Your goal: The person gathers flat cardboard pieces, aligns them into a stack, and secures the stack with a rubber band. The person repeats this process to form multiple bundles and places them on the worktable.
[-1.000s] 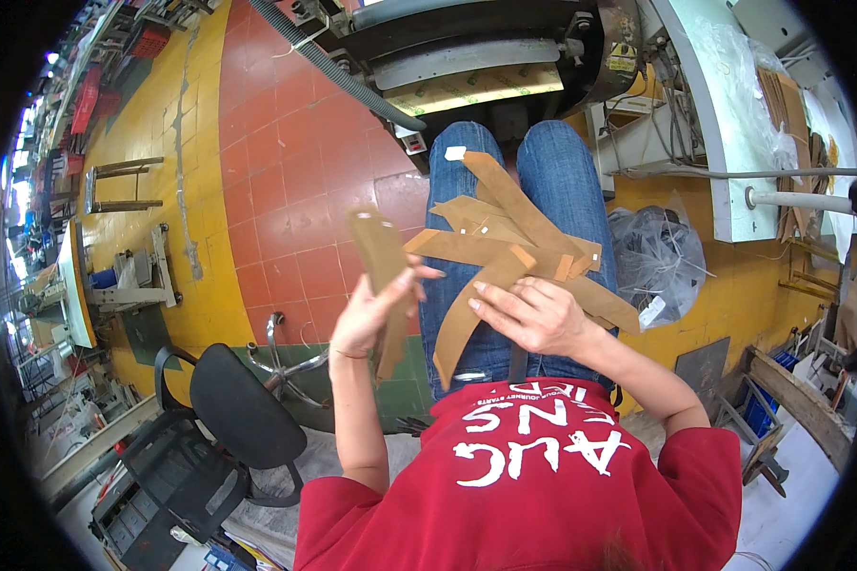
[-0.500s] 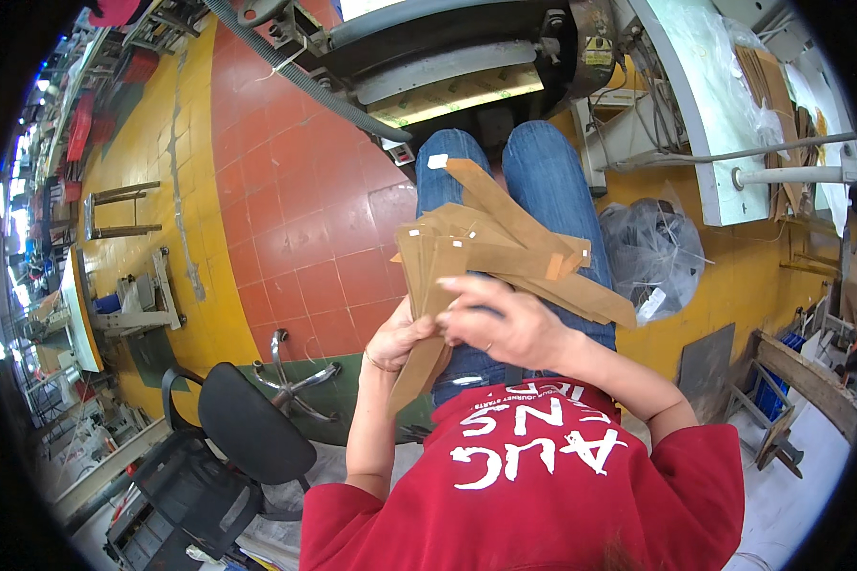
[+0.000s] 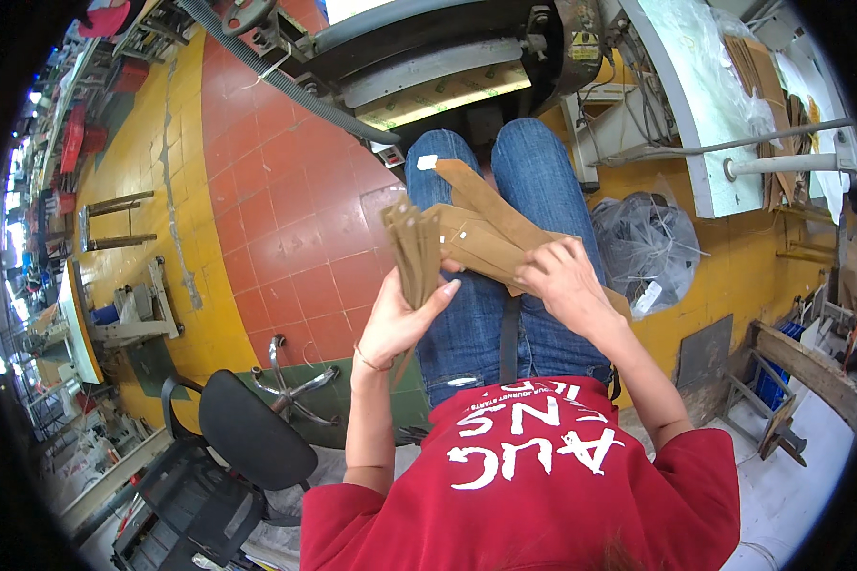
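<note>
The left hand [image 3: 395, 312] clasped a thickened strip bundle [image 3: 414, 252], leaving fewer loose brown strips [image 3: 490, 246] reaching the lap's [image 3: 462, 343] right edge, the right hand's [image 3: 564, 284] grip unclear.

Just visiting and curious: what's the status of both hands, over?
Left hand gripping a bundle of brown strips. Right hand at brown pieces on the lap. Nothing visibly in the way.

We're on a workshop floor here, a factory sort of room! Straight ahead, a heavy dark machine [image 3: 438, 78], a ridged grey hose [image 3: 300, 95] snaking past it. Off to the right, a workbench [image 3: 673, 95] with brown sheets [image 3: 764, 86] and loose plastic. Tiled floor [image 3: 257, 200] in red and yellow, and over left, red crates [image 3: 72, 143] along crowded benches!
</note>
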Demonstrator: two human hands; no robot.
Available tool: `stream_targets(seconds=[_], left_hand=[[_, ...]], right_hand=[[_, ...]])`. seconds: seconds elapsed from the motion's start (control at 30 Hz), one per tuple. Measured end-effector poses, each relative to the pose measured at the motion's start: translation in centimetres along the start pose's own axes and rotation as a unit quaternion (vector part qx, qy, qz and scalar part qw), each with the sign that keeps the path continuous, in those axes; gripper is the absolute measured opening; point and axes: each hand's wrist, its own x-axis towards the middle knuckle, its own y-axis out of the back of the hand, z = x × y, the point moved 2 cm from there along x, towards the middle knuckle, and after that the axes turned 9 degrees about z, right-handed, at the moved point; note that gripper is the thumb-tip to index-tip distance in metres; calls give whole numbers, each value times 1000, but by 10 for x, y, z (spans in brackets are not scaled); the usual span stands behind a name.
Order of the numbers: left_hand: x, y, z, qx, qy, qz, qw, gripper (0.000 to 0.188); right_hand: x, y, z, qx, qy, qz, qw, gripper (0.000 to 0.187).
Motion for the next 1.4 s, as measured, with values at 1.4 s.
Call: stream_targets(seconds=[1.4], left_hand=[[-4, 12, -21, -427, 46, -96, 898, 47]], right_hand=[[74, 11, 4, 340, -181, 75, 920, 45]])
